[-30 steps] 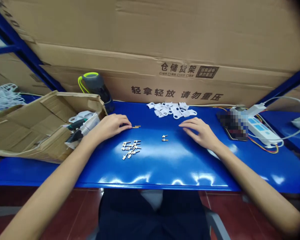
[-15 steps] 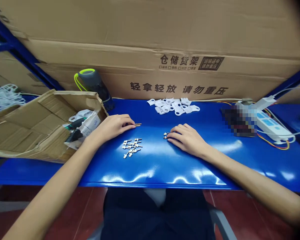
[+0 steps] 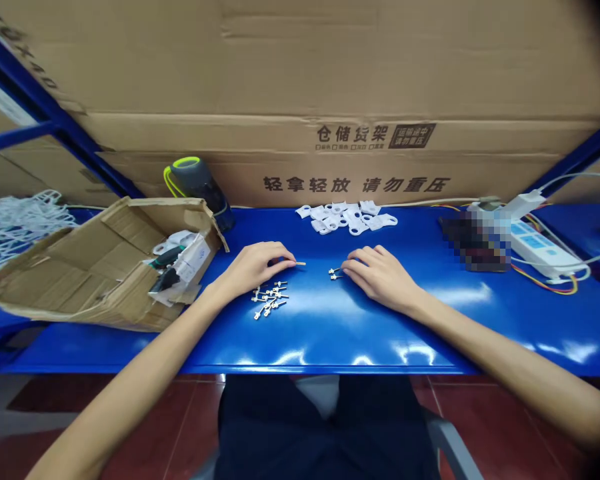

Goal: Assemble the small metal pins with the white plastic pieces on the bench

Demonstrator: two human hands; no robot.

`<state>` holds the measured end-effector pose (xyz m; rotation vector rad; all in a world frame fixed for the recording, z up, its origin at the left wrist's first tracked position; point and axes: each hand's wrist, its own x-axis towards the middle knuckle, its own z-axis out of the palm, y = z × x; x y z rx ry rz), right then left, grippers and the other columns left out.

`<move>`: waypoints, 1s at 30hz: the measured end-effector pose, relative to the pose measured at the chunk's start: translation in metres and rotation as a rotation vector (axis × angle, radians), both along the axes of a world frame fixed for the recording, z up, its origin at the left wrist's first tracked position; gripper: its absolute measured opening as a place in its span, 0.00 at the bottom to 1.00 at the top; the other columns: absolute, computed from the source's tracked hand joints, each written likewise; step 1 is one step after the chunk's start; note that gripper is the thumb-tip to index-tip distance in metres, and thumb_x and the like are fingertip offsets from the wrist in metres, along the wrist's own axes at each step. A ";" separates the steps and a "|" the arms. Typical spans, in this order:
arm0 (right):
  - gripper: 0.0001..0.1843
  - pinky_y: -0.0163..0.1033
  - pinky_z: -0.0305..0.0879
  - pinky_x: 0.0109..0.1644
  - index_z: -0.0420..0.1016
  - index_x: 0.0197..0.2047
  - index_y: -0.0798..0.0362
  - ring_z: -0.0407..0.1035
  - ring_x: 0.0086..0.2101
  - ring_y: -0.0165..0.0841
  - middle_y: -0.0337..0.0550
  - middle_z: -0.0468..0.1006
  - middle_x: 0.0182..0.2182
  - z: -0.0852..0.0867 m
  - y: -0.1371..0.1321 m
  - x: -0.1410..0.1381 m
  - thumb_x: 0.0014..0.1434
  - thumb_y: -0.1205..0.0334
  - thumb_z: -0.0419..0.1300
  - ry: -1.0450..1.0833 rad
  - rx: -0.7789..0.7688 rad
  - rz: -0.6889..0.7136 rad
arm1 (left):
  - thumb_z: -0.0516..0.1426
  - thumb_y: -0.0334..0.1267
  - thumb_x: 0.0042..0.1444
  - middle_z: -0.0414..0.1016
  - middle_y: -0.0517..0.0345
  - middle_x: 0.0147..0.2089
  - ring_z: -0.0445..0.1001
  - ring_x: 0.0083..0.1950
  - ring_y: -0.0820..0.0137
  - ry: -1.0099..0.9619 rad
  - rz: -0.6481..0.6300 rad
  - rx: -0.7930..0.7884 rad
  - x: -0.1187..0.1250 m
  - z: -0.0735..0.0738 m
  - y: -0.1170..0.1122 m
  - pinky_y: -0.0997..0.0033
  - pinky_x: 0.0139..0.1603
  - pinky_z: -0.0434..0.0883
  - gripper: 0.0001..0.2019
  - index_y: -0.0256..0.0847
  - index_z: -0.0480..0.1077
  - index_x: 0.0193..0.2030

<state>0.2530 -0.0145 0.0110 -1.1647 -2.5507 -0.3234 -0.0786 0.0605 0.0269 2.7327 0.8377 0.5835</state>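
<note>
- The left hand is resting on the blue steel workbench, its fingers lying together and pointing right. Its fingertips are touching the end of a small metal terminal, but I cannot tell whether they are pinching it.
- The right hand is resting on the bench with its fingers slightly curled and spread a little, clamped on nothing. Its fingertips are just beside two small metal terminals, which are lying on the bench between the hands.
- A loose pile of metal terminals is lying just near of the left fingertips.
- A cluster of white plastic clips is lying at the far edge of the bench, well apart from both hands.
- A torn cardboard box is sitting open at the left, holding white parts and dark-handled tools.
- A dark bottle with a yellow-green rim is standing behind the box.
- A white power strip is lying at the far right, beside a pixelated object.
- A large cardboard carton is standing along the far side of the bench.
</note>
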 end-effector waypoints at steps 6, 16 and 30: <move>0.18 0.50 0.70 0.54 0.82 0.54 0.48 0.78 0.49 0.46 0.48 0.86 0.50 0.023 0.012 0.079 0.76 0.52 0.53 0.315 -0.274 -0.120 | 0.51 0.50 0.77 0.83 0.55 0.50 0.80 0.50 0.62 0.005 0.071 0.029 0.031 -0.004 0.007 0.63 0.52 0.72 0.17 0.44 0.78 0.50; 0.19 0.45 0.71 0.49 0.86 0.50 0.45 0.77 0.43 0.42 0.47 0.84 0.45 0.032 0.003 0.096 0.68 0.42 0.63 0.228 -0.584 -0.105 | 0.49 0.53 0.77 0.82 0.54 0.51 0.79 0.51 0.62 -0.040 0.042 -0.106 0.023 -0.013 0.005 0.62 0.54 0.73 0.19 0.45 0.76 0.51; 0.16 0.43 0.71 0.48 0.86 0.45 0.49 0.78 0.42 0.39 0.47 0.85 0.42 0.026 0.010 0.091 0.69 0.48 0.62 0.377 -0.589 -0.099 | 0.48 0.53 0.77 0.82 0.53 0.50 0.79 0.49 0.62 0.006 -0.001 -0.023 0.022 -0.014 0.008 0.61 0.51 0.71 0.20 0.46 0.77 0.51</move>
